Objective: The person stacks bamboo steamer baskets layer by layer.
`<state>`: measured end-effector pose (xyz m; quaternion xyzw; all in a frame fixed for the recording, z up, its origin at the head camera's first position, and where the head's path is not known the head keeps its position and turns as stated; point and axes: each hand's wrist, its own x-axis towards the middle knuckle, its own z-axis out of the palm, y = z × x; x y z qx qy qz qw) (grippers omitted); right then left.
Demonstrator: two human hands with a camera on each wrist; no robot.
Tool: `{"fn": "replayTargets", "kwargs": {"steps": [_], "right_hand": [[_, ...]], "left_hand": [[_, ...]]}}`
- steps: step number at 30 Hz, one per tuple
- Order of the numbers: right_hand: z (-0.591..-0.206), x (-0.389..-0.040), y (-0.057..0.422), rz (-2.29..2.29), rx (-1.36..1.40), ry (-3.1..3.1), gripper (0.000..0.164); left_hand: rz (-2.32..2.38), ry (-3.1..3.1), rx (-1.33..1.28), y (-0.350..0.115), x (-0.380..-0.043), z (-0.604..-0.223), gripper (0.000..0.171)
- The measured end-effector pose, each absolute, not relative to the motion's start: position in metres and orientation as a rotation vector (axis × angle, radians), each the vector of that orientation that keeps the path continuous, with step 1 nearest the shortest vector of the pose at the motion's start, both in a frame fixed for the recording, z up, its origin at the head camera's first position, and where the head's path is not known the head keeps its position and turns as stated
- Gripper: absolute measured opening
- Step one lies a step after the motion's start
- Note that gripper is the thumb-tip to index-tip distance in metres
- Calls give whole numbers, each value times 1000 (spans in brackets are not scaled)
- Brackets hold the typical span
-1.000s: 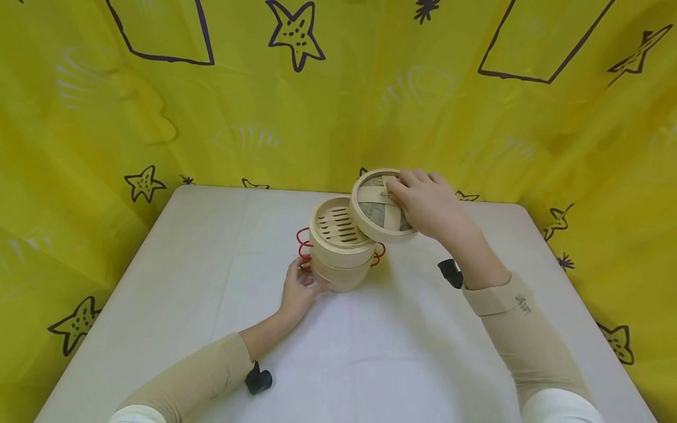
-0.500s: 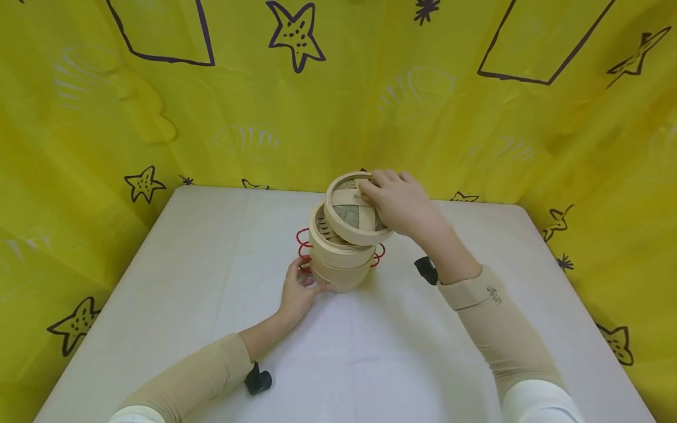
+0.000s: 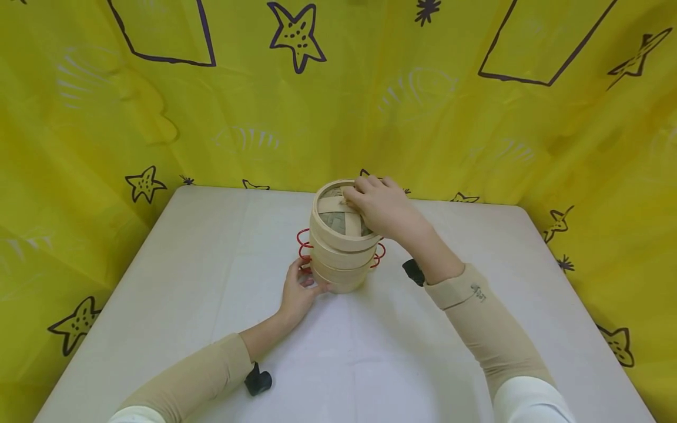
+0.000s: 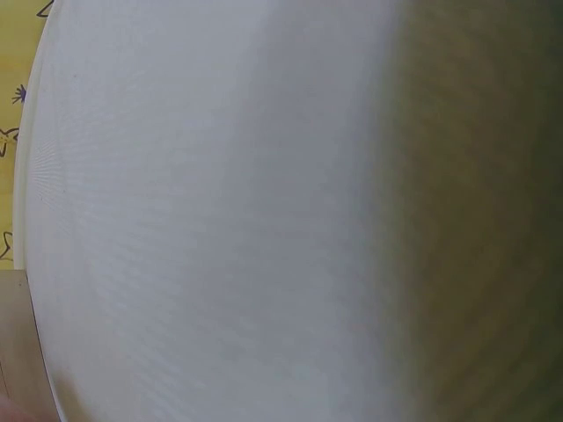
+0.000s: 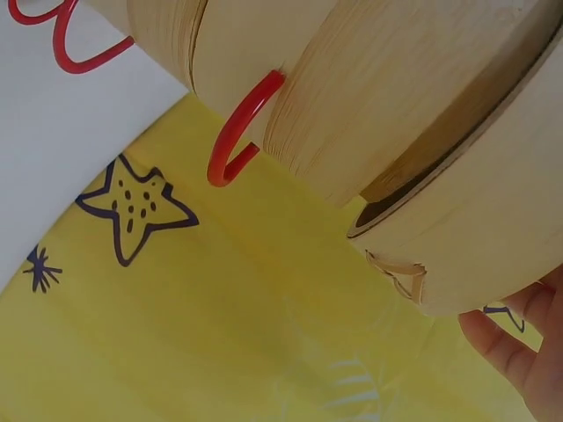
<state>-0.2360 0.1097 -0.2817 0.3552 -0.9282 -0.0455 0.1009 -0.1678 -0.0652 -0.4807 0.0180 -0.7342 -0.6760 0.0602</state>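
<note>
A stacked bamboo steamer (image 3: 341, 259) stands upright on the table, with red looped handles (image 3: 303, 237) down its sides. At its lower left, my left hand (image 3: 298, 294) grips the bottom tier, thumb in front. Over the top tier sits the woven bamboo lid (image 3: 332, 222), whose middle my right hand (image 3: 385, 210) holds with the fingers. The right wrist view shows the lid (image 5: 493, 220) tilted, with a gap between its rim and the tier below. Only a sliver of the steamer (image 4: 16, 343) shows in the left wrist view. The slatted inside is hidden.
A white-covered table (image 3: 222, 252) carries the steamer near its back edge. Behind it and at both sides hangs a yellow curtain (image 3: 338, 117) with dark starfish drawings. Black wrist mounts (image 3: 258, 380) stick out from both sleeves.
My right hand has brought the lid leftward and down from the steamer's upper right to over its top tier, covering the slats. My left hand has stayed at the base.
</note>
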Motion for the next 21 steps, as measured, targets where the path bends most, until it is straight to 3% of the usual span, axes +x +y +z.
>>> {"fn": "replayTargets", "kwargs": {"steps": [11, 21], "right_hand": [[-286, -237, 107, -153, 1082, -2698, 15], [-289, -238, 104, -150, 1077, -2719, 17]], "left_hand": [[-2125, -2211, 69, -65, -161, -460, 73], [-2053, -2238, 90, -65, -168, -480, 75]]}}
